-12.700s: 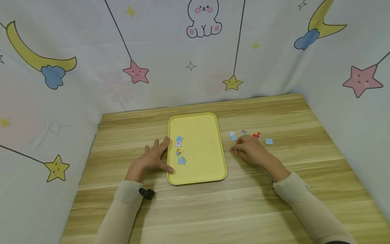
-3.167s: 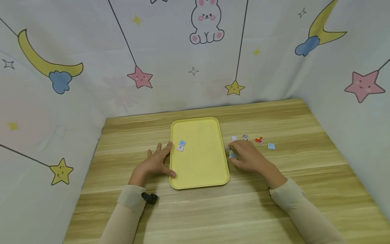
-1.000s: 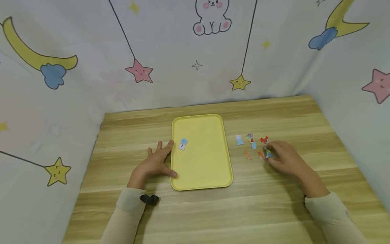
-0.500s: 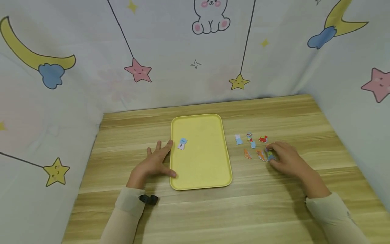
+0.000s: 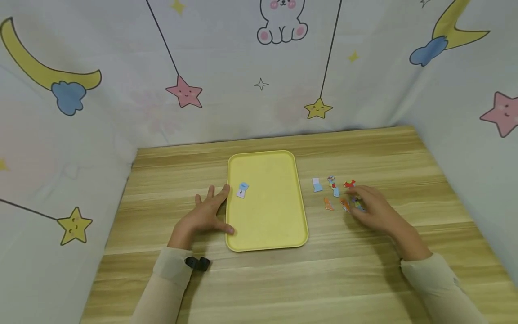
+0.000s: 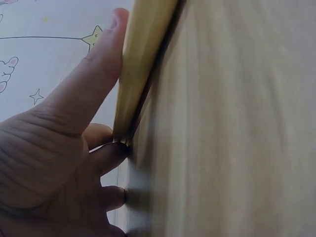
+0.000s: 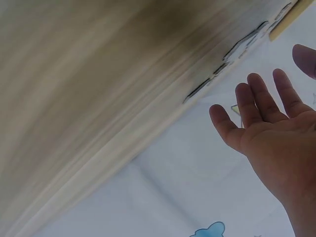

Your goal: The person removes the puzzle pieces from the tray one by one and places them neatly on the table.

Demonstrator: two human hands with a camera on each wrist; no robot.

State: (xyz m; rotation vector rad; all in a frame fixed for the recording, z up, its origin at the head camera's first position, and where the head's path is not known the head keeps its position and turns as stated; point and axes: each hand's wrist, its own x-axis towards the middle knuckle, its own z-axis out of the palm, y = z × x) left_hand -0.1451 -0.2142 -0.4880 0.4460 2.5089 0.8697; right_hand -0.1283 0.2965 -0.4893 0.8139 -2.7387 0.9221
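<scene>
My left hand [image 5: 202, 218] rests spread at the left edge of a yellow tray [image 5: 271, 211], thumb over the rim; the left wrist view shows this thumb [image 6: 94, 74] against the tray's side. On the tray lie a blue puzzle piece [image 5: 243, 186] and a white one [image 5: 240, 194], joined. Right of the tray, my right hand [image 5: 376, 209] hovers with loosely bent fingers over a blue-green joined pair [image 5: 358, 204]. Nothing is in its palm [image 7: 281, 143] in the right wrist view. Two orange pieces [image 5: 328, 204] and a red piece [image 5: 350, 183] lie nearby.
A white-and-blue joined pair [image 5: 317, 185] and a short multicoloured strip [image 5: 332, 184] lie between the tray and the right hand. The wooden table [image 5: 259, 283] meets a printed cloth wall [image 5: 226, 117] at the back and sides.
The lower joined pair has left the tray for the table at right. Orange pieces have appeared, and the loose blue piece now joins the strip. The right hand has just let go of the blue-green pair.
</scene>
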